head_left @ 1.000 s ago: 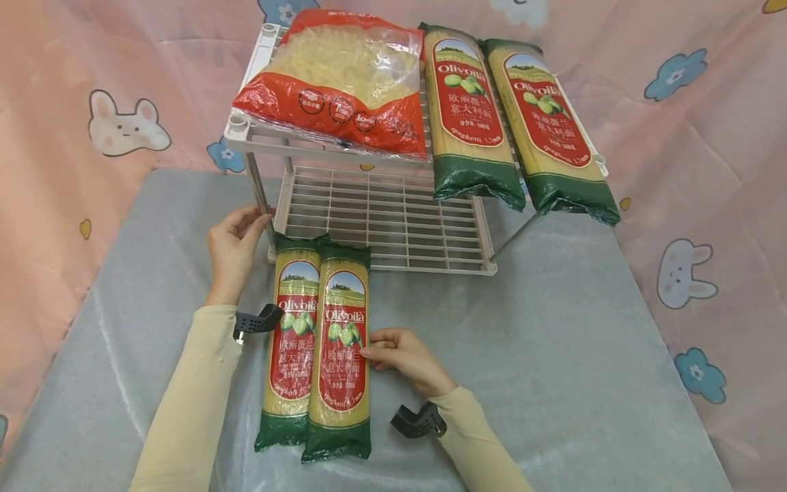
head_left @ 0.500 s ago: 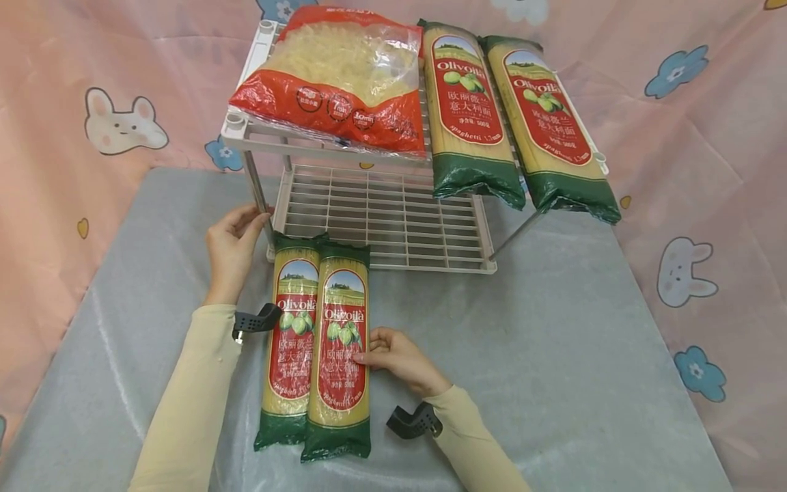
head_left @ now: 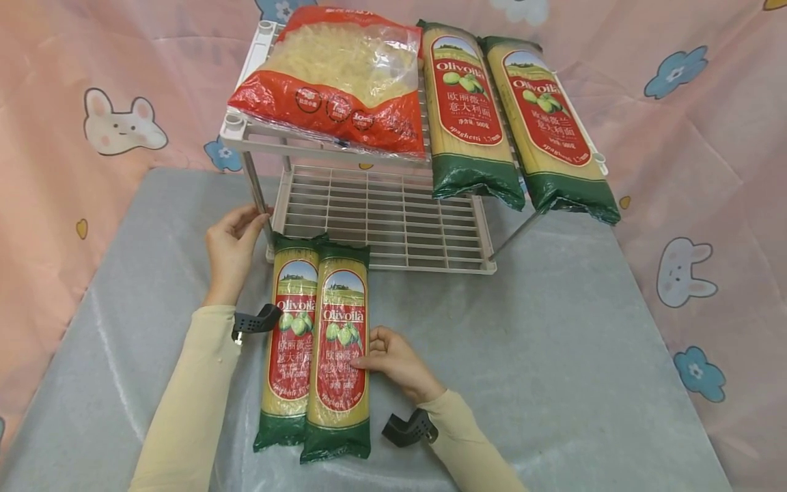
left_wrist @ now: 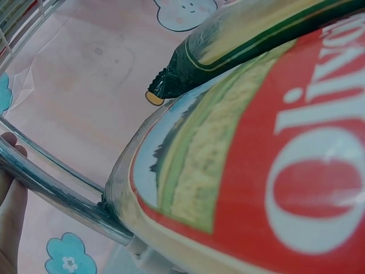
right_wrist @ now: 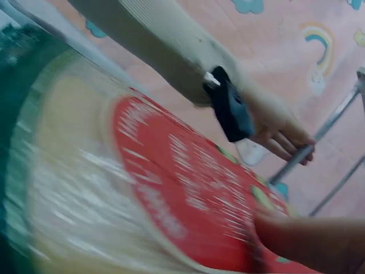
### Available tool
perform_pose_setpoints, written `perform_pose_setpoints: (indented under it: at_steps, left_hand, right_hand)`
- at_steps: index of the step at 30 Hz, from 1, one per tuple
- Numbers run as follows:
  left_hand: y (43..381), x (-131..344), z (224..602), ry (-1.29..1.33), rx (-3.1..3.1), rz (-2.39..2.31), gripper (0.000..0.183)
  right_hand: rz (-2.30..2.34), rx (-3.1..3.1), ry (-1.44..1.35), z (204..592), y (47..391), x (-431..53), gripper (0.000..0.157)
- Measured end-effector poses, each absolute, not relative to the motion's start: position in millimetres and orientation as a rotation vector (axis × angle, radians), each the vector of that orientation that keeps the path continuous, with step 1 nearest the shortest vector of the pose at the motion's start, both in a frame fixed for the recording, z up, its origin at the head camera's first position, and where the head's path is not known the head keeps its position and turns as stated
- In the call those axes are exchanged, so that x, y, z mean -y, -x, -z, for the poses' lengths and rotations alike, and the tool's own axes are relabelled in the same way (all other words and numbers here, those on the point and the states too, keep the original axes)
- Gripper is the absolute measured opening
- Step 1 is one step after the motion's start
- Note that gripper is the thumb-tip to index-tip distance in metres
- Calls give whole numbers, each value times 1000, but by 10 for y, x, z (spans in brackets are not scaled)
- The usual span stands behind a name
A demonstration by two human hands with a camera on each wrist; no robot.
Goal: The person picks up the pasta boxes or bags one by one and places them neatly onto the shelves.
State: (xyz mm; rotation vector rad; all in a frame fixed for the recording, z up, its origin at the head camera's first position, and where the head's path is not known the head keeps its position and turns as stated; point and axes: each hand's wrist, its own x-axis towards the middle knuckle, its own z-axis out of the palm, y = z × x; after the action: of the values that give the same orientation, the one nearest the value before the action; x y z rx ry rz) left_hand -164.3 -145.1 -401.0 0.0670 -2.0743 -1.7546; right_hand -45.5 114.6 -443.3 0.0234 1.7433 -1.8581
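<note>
My left hand (head_left: 230, 249) grips the front-left metal post (head_left: 255, 183) of a white two-tier rack (head_left: 492, 263); the same post (left_wrist: 63, 191) crosses the left wrist view. Two green-ended spaghetti packets lie in front of the rack, the right packet (head_left: 344, 328) slightly overlapping the left packet (head_left: 285, 410). At the right packet's right edge is my right hand (head_left: 406, 365), its thumb on the printed face and its fingers at the side, partly hidden. In the right wrist view that thumb (right_wrist: 308, 240) lies on the blurred red label.
On the rack's top tier lie a red-and-clear bag of pasta (head_left: 344, 75) and two more spaghetti packets, one in the middle (head_left: 470, 109) and one at the right (head_left: 547, 123). The lower tier (head_left: 387, 219) is an open grid. A grey cloth (head_left: 553, 362) covers the table before a pink patterned curtain (head_left: 707, 178).
My right hand has shifted slightly left and down along the right packet's edge, its thumb moving further onto the label. The left hand stays on the post; the packets barely move.
</note>
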Motion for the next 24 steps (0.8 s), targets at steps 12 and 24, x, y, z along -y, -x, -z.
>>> perform_pose_setpoints:
  at_steps: [12,24]
  left_hand:
    - [1638,1458,4020,-77,2084,1746,23]
    - [1642,1457,4018,-89,2092,1749,25]
  right_hand:
    - [2010,-1790,-139,4498,399,-1096,27]
    - [2084,-1778,-224,4514,419,-1122,23]
